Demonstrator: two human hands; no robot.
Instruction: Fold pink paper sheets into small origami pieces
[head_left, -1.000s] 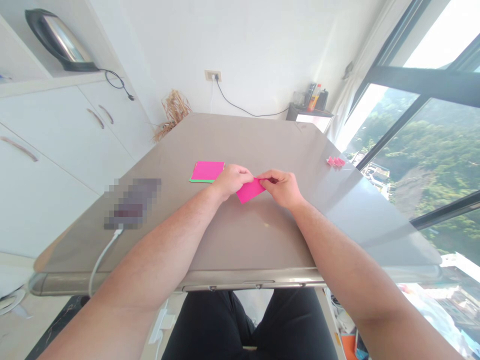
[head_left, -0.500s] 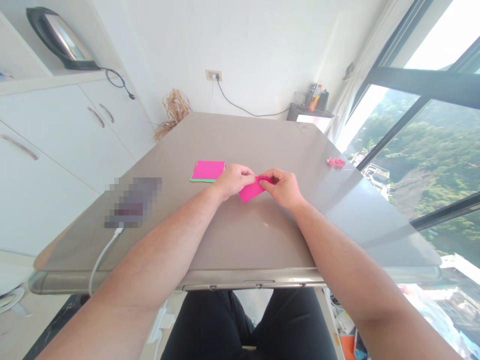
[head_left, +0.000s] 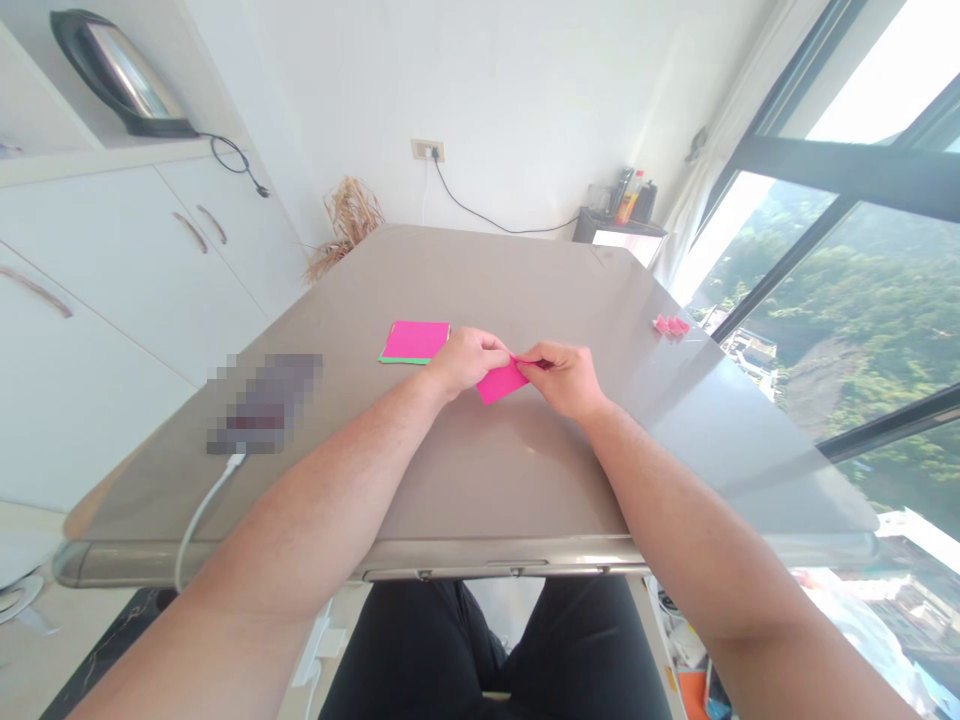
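Note:
A bright pink sheet of paper (head_left: 501, 384) is held between my two hands, just above or on the table; I cannot tell which. My left hand (head_left: 466, 360) grips its upper left part with thumb and fingers closed. Opposite it, my right hand (head_left: 564, 378) pinches the upper right part, and the paper there is mostly covered by the fingers. Just left of my left hand lies a stack of coloured paper (head_left: 416, 340), pink on top with a green edge showing below.
The grey-brown table (head_left: 510, 480) spreads around my hands. Small folded pink pieces (head_left: 670, 326) lie near its right edge. On the left rests a blurred-out dark device (head_left: 262, 410) with a white cable (head_left: 202, 510). A low cabinet with bottles (head_left: 628, 205) stands beyond the far right corner.
My right fingers have shifted slightly at the paper's upper right, and the pink flap seen above them is now hidden or pressed down. My left hand keeps its place.

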